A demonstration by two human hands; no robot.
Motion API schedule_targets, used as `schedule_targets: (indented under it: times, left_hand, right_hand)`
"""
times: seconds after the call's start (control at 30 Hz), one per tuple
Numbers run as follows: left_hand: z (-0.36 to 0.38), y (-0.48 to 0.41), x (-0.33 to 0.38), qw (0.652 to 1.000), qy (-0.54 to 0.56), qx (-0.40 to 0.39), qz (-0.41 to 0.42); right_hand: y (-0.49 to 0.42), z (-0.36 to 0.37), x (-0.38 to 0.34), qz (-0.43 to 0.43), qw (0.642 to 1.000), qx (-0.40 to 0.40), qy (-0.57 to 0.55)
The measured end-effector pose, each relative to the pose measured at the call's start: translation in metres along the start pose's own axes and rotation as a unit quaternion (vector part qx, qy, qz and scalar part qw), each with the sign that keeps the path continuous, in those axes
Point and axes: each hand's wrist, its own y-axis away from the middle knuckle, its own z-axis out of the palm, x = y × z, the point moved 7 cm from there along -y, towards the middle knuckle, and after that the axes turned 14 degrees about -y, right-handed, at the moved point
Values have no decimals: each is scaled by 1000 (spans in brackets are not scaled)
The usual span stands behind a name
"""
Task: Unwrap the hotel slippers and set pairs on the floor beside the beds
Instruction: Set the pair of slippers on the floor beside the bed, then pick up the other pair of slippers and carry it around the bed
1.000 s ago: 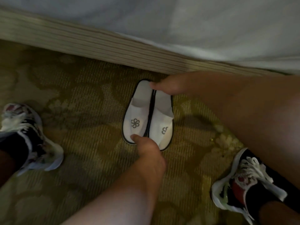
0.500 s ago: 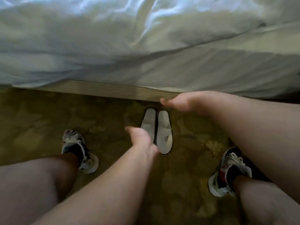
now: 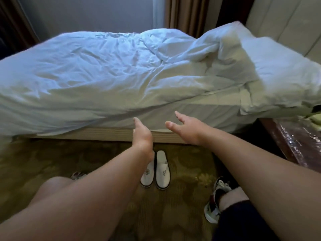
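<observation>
We lift our left hand [image 3: 141,134] and right hand [image 3: 185,129], empty and loose-fingered, off the slippers [image 3: 162,173], now set beside the bed [image 3: 121,75].

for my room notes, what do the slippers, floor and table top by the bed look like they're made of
Slippers: soft white fabric, matte, with dark piping round the sole edge and a grey logo.
Floor: woven carpet, olive-gold with a floral pattern, no sheen.
Table top: dark reddish wood, probably; crinkled glare suggests a clear plastic film over it.
</observation>
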Motion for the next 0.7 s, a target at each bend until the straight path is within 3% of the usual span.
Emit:
schedule_targets:
  times: [0.1, 0.23, 0.47, 0.7]
  left_hand:
    - [4, 36, 33, 990, -75, 10, 120]
    - [21, 79, 70, 942, -171, -3, 288]
    - [64, 138, 87, 868, -311, -16, 387]
    - [142, 205, 95, 806, -345, -36, 480]
  right_hand:
    - [35, -25, -14, -33, 998, 36, 33]
    - [79, -56, -24, -74, 990, 97, 68]
    - [152, -108, -9, -90, 969, 194, 122]
    - [223, -179, 27, -57, 952, 270, 129]
